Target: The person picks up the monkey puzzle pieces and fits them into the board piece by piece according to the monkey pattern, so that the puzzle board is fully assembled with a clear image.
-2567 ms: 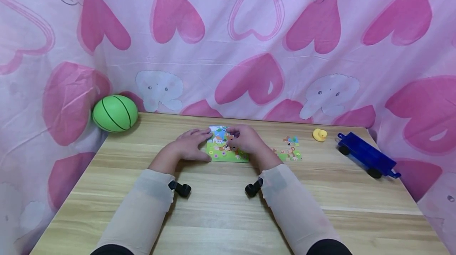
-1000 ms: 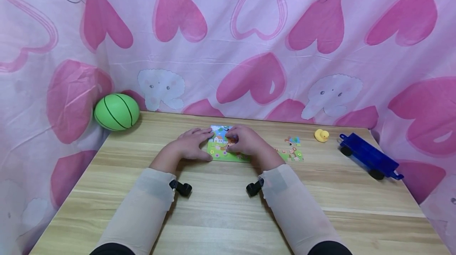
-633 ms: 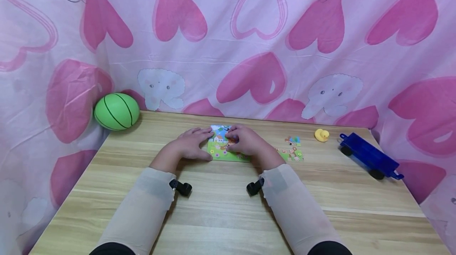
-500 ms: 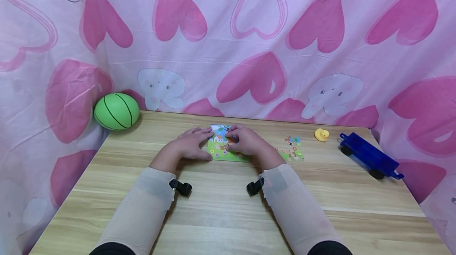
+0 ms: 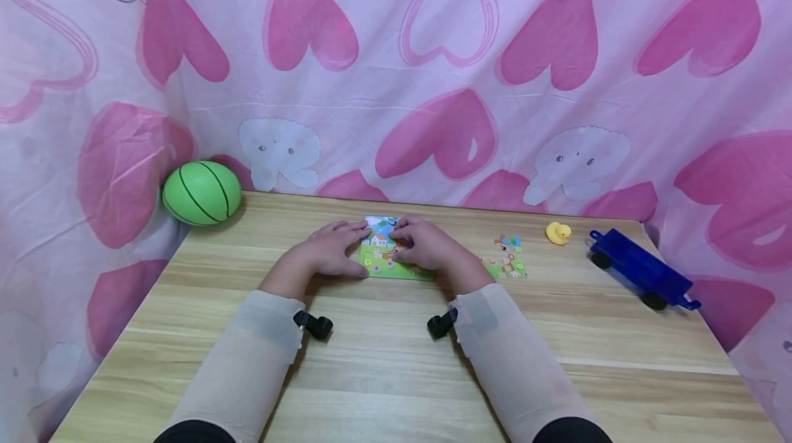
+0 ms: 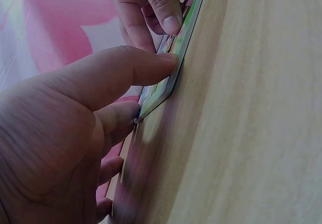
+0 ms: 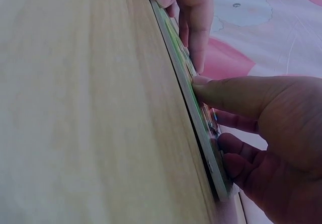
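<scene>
A small jigsaw puzzle board (image 5: 380, 265) with a bright cartoon picture lies flat on the wooden table. My left hand (image 5: 334, 248) rests at its left side, fingers extended; in the left wrist view the thumb (image 6: 156, 65) lies on the near edge and a fingertip touches the corner. Over the board's right half, my right hand (image 5: 430, 245) pinches a puzzle piece (image 5: 403, 245) between thumb and fingers, low against the board; the hand hides most of that half. The right wrist view shows the right thumb (image 7: 221, 90) pressing at the board's near edge.
Loose puzzle pieces (image 5: 509, 266) lie right of the board, partly behind the right wrist. Farther right are a yellow rubber duck (image 5: 558, 233) and a blue toy trailer (image 5: 642, 267). A green ball (image 5: 202, 193) sits at the far left corner, against a pink heart-print curtain (image 5: 371, 120).
My right hand has shifted slightly over the board, its thumb and fingers a little lower and farther spread than at first. The left hand stays at the board's left side.
</scene>
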Tool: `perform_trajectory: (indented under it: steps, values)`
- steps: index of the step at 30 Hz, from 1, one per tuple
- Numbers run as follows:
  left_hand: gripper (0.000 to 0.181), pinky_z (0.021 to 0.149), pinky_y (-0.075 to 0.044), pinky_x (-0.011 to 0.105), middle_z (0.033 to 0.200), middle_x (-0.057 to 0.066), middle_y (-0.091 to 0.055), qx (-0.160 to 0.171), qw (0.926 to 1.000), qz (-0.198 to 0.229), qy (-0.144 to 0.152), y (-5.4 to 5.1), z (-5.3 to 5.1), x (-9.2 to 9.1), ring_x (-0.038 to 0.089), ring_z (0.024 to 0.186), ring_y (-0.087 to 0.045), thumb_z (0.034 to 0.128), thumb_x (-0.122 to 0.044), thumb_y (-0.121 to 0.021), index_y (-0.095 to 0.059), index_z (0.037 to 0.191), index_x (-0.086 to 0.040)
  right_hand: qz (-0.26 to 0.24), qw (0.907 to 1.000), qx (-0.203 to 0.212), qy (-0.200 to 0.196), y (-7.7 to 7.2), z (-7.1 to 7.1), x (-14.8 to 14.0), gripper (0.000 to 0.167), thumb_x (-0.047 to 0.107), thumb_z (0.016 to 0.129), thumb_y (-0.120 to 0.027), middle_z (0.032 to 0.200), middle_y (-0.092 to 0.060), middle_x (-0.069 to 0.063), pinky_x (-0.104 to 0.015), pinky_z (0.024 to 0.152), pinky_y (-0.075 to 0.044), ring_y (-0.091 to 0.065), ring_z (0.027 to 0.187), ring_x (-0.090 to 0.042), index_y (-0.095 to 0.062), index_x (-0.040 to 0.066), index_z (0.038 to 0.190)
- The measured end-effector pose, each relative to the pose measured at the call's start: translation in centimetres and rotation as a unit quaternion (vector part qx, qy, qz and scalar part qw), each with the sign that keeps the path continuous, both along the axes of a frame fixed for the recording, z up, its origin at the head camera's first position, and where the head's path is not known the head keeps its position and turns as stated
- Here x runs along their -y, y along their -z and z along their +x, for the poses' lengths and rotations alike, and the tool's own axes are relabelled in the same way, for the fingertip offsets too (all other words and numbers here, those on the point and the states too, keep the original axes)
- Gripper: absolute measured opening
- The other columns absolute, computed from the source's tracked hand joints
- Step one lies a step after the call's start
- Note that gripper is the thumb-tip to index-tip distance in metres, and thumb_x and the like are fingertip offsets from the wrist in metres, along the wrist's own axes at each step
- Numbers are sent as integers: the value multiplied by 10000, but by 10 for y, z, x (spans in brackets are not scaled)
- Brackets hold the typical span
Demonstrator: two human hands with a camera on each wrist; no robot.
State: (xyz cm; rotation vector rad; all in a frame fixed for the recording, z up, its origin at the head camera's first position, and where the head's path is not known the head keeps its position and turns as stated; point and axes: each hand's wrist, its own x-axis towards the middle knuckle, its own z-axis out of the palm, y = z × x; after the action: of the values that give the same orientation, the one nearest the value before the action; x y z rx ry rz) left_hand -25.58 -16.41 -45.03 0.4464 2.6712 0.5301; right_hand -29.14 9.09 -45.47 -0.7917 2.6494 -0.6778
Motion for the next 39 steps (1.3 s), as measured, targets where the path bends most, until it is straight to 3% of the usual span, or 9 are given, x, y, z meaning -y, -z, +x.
perform_trajectory:
  steps: [29,39]
  values:
    - [1009,1330,-135,722,1813,-108,-185,-13,10000,-62,59,1,-1,1,368,1692,-100,844,-585,-777,-309,1701,-328,218,9994,80,-262,-3,3,-2,579,258,1026,-702,1582,-472,0,-413,1193,-478,-507,1332,-216,-547,165,1576]
    - [1007,1319,-148,738,1812,-89,-201,-29,10000,-4,41,0,0,1,377,1688,-108,839,-588,-780,-323,1697,-321,246,9991,104,-342,-4,2,-3,569,281,1038,-687,1631,-461,-3,-473,1277,-402,-455,1466,-256,-547,179,1580]
